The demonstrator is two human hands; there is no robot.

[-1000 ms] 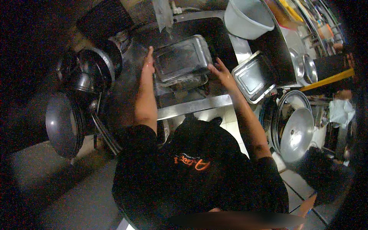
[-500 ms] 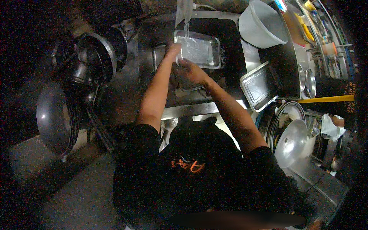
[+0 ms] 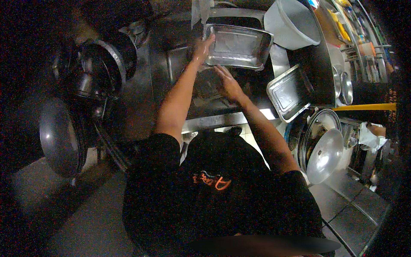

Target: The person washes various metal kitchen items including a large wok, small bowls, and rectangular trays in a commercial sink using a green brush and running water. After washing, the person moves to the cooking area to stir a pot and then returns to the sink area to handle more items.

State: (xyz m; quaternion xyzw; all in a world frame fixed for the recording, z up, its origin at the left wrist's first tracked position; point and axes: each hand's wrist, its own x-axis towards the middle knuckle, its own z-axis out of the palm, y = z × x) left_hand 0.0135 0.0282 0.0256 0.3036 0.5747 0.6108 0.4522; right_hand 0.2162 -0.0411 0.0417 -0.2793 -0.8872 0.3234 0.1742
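A rectangular metal tray (image 3: 239,47) with raised sides is held tilted over the sink (image 3: 160,85). My left hand (image 3: 204,49) grips its left end, with the thumb side along the rim. My right hand (image 3: 230,85) is below the near rim, fingers stretched toward it and the fingertips close to the edge; whether they touch it I cannot tell. Dim metal pieces in the sink under my hands are too dark to name. Beyond my left hand hangs a pale, translucent strip (image 3: 200,12) at the sink's far side.
Another metal tray (image 3: 289,96) leans on the sink's right edge. Behind it stands a grey plastic tub (image 3: 291,25). Dark pots (image 3: 102,64) and a large wok (image 3: 60,135) are at the left. Round metal lids (image 3: 325,154) sit at the right, below a yellow bar (image 3: 364,107).
The tray has moved right and tilted, away from the water stream that was falling into it. My left hand rose with it; my right hand shifted right and its fingers straightened.
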